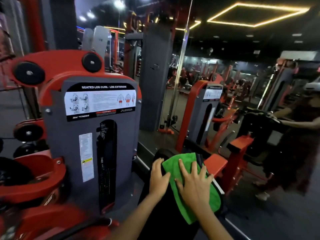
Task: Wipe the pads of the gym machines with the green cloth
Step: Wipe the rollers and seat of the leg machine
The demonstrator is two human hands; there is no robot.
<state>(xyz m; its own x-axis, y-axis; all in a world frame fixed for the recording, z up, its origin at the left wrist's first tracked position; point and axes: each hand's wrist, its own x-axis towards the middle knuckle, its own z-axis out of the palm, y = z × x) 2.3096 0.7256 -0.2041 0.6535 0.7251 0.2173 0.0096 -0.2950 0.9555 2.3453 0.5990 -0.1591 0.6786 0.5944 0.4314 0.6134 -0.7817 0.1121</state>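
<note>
A green cloth [178,168] lies spread over the top of a black backrest pad [158,154] of a red and grey gym machine. My right hand [194,184] lies flat on the cloth with fingers spread, pressing it onto the pad. My left hand [158,175] rests on the pad's left side, fingers straight, its thumb touching the cloth's edge. The lower part of the pad is hidden under my arms.
The grey weight-stack housing [97,135] labelled "Seated leg curl / leg extension" stands close on the left. A wall mirror [242,84] right behind the pad reflects the machine and a person. Red frame parts and black rollers [28,73] crowd the left side.
</note>
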